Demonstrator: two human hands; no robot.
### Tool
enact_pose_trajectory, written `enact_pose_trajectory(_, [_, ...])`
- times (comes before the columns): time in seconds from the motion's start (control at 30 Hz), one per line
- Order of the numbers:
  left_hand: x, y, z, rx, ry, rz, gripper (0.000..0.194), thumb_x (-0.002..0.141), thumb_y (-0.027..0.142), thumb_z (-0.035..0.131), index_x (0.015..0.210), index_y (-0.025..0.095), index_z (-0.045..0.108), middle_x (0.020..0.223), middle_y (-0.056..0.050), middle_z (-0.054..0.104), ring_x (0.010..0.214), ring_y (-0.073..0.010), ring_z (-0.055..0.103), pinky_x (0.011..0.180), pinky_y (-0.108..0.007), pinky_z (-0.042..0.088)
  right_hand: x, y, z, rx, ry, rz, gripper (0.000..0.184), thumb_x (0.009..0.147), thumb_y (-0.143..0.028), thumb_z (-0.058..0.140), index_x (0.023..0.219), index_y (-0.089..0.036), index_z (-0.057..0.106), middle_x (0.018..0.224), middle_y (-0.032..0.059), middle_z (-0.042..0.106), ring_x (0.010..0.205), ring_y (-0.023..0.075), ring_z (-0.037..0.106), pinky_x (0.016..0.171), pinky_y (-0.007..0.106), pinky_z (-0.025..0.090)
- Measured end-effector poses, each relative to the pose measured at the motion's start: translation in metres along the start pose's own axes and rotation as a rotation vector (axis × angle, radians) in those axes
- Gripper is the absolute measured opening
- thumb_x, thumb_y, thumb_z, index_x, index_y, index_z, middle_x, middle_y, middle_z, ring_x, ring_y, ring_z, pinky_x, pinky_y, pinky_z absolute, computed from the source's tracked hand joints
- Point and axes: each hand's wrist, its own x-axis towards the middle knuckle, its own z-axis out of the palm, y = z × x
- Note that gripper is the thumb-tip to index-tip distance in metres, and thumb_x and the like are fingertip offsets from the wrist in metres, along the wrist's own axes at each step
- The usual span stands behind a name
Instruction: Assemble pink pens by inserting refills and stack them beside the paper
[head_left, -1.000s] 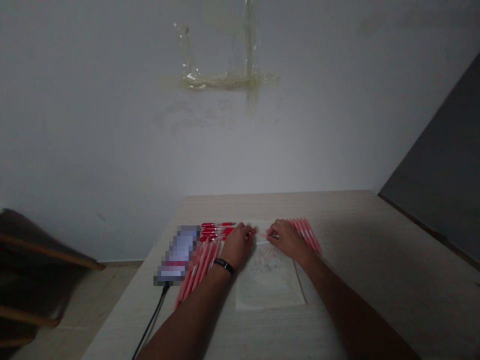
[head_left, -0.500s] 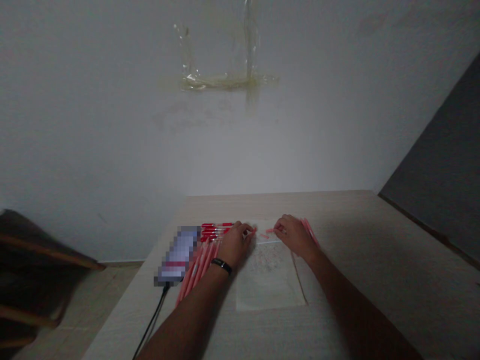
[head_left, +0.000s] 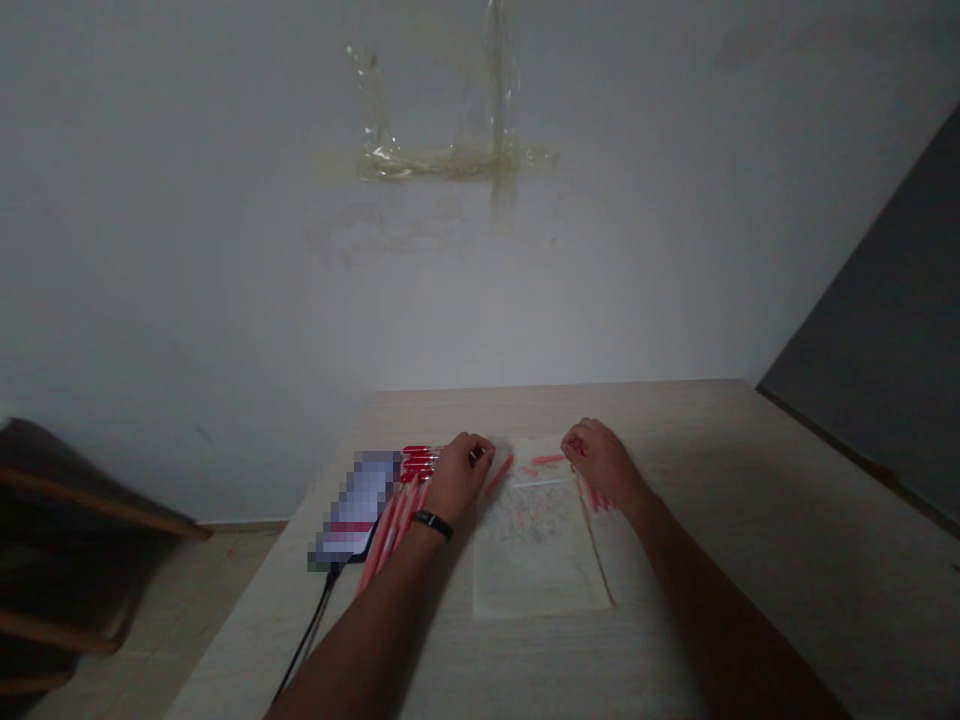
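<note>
My left hand [head_left: 459,478], wearing a black band on its wrist, is closed in a loose pinch over the right ends of several red pens [head_left: 418,463]. Whatever it holds, if anything, is hidden. Slim pink sticks [head_left: 388,535] lie beside and partly under that forearm. A short pink piece [head_left: 499,474] rests just right of the left hand, apart from it. My right hand [head_left: 597,455] is closed, fingertips pinched above more pink sticks [head_left: 596,496]; their contents do not show. Another pink piece [head_left: 548,459] and a smaller one [head_left: 529,471] lie between the hands.
A pale, speckled sheet [head_left: 541,575] lies on the light wooden table [head_left: 675,600], with a thin white strip [head_left: 541,484] near its top. Left stands a blurred-out phone [head_left: 356,510] with a black cable [head_left: 311,630]. The wall [head_left: 480,320] rises behind the table.
My left hand has moved left off a short pink piece, which now lies by itself. My right hand has shifted right, leaving another pink piece; pink sticks now show below it.
</note>
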Motion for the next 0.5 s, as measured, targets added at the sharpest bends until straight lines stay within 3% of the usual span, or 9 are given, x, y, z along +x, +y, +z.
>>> enact_pose_trajectory(0.5, [-0.0008, -0.0021, -0.0006, 0.021, -0.003, -0.012, 0.014, 0.088, 0.025, 0.056, 0.088, 0.018, 0.068, 0.086, -0.005, 0.067, 0.075, -0.0162, 0.061, 0.069, -0.027, 0.046, 0.0006, 0.0051, 0.0034, -0.032, -0.010, 0.004, 0.014, 0.085, -0.014, 0.060, 0.075, -0.018, 0.067, 0.080, 0.0025, 0.060, 0.078, 0.0162, 0.056, 0.076, 0.026, 0.042])
